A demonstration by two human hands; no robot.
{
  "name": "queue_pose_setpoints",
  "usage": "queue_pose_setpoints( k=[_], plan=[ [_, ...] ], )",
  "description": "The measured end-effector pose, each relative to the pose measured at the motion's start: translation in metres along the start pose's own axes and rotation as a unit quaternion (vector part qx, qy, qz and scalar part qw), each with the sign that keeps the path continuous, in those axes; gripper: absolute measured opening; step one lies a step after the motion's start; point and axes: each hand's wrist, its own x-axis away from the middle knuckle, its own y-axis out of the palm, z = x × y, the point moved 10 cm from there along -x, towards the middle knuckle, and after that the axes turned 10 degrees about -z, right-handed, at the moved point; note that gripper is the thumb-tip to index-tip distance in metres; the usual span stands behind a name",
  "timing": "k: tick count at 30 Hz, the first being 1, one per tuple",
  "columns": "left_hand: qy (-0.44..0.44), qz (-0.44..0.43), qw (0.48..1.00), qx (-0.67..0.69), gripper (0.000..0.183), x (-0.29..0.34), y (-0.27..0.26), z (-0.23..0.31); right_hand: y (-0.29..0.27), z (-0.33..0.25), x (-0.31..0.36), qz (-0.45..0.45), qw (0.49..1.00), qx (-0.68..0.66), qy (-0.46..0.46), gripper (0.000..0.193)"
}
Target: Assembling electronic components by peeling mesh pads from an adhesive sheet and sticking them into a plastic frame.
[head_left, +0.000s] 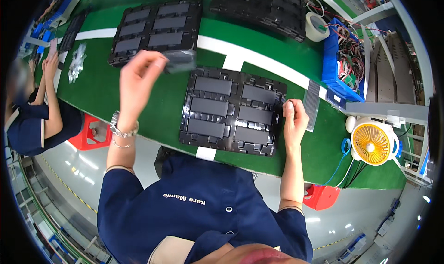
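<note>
In front of me on the green table lies a black plastic tray with several flat dark rectangular pieces in its pockets. My right hand closes on the tray's right edge, thumb on top. My left hand is raised beyond the tray's left side, fingers pinched together. From its fingertips extends a thin translucent film, smeared by motion, over the near edge of a second loaded black tray. The film's exact shape cannot be made out.
More black trays lie at the back. At right are a tape roll, a blue bin of wires, a grey strip and a yellow-and-white fan. Clear plastic bits lie at left, near a co-worker.
</note>
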Motion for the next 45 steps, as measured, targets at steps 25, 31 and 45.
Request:
queue_pose_setpoints(
  k=[25,31,45],
  plan=[
    [-0.03,-0.285,0.938,0.193,0.01,0.055,0.185,0.021,0.057,-0.1,0.035,-0.157,0.98,0.118,-0.018,0.009],
    [-0.035,-0.289,0.941,0.173,0.007,0.053,0.184,0.024,0.058,-0.097,0.034,-0.156,0.983,0.094,-0.006,0.01],
    [0.013,-0.249,0.956,0.155,0.006,0.058,0.17,0.03,0.067,-0.098,0.034,-0.178,0.983,0.041,-0.002,0.01]
  ],
)
